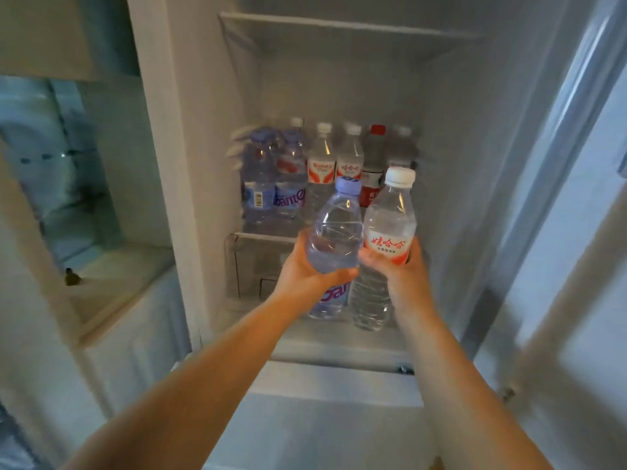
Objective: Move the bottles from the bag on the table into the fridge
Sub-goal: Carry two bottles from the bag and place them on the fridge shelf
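Note:
I face the open fridge [210,164]. My left hand [302,269] grips a blue-tinted water bottle [336,228] with a lilac cap around its middle. Beside it, my right hand [400,276] grips a clear water bottle [390,215] with a white cap and a red-and-white label. Both bottles are upright and touch each other, held in front of the middle shelf [264,236]. On that shelf stand several bottles: blue ones [271,184] at the left, clear white-capped ones [322,157] in the middle, a red-capped one [373,164] at the right. The bag and table are out of view.
An upper glass shelf [339,27] spans the fridge above the bottles. Below the bottle shelf sits a clear drawer [251,266]. The open fridge door [559,198] stands at the right. At the left a pale counter surface [118,276] adjoins the fridge wall.

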